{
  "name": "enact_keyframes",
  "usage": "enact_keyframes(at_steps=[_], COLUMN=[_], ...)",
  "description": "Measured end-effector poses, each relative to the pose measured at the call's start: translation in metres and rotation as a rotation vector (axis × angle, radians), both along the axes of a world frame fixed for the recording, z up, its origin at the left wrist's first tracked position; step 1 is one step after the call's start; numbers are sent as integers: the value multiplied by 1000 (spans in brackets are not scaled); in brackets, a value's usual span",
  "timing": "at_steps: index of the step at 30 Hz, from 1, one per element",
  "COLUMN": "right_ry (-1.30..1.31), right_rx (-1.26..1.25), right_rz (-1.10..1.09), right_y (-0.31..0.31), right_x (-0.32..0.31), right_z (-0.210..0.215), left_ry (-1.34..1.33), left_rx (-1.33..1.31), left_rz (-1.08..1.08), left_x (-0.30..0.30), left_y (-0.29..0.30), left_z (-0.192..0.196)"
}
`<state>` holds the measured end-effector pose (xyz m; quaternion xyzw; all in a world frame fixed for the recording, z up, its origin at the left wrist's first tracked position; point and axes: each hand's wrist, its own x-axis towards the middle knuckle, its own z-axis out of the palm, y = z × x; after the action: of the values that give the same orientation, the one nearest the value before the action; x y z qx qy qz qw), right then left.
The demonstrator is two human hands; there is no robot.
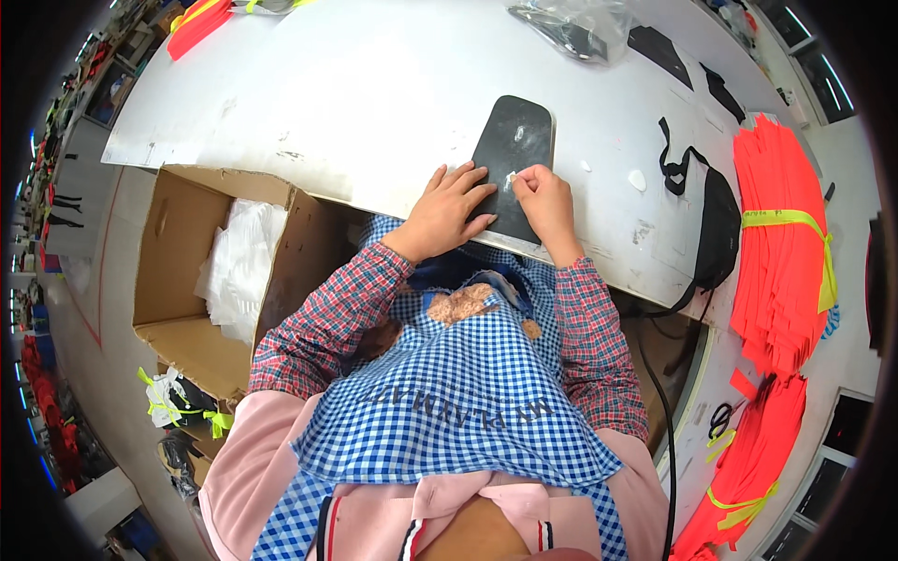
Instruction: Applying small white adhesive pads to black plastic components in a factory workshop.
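Observation:
A flat black panel (520, 131) with a rounded far end lies on the white table in front of me. Pale marks show on its surface. My left hand (443, 208) rests with fingers spread over the panel's left edge and holds nothing. The thumb and forefinger of my right hand (547, 208) are pinched together at the panel's middle, over a small white piece (511, 181) whose kind is too small to make out. Right of the panel, a white oval piece (637, 179) and a smaller white bit (586, 166) lie on the table.
A cardboard box (164, 234) with clear plastic bags (245, 262) stands at left. On the right are a black strapped pouch (718, 229), tied orange-red fabric bundles (781, 271) and scissors (720, 421). A plastic-wrapped dark item (571, 37) lies at the back of the table (355, 103).

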<state>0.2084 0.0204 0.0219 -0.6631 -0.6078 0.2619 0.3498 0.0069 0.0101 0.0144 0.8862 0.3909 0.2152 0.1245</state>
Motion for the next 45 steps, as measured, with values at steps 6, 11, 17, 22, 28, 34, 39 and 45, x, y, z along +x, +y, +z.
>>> enact_keyframes(at_steps=[6, 11, 17, 22, 28, 34, 39, 45], right_ry=[-85, 3, -53, 17, 494, 660, 668, 651], right_rx=[-5, -232, -142, -395, -254, -127, -165, -91], right_rz=[3, 108, 31, 141, 75, -8, 47, 1], right_y=[6, 20, 17, 23, 23, 23, 26, 40], right_x=[0, 12, 6, 13, 13, 6, 11, 15], right_z=[-8, -4, -7, 10, 5, 6, 4, 2], left_ry=[13, 1, -17, -16, -50, -40, -49, -57], left_rx=[-3, 3, 21, -7, 15, 18, 29, 27], left_rz=[14, 18, 8, 7, 4, -1, 4, -5], left_x=[-1, -1, -1, -2, -1, -1, 0, 0], left_y=[-2, -1, 0, 0, 0, 0, 0, 0], left_z=[-1, -3, -6, -5, -8, -8, -7, -6])
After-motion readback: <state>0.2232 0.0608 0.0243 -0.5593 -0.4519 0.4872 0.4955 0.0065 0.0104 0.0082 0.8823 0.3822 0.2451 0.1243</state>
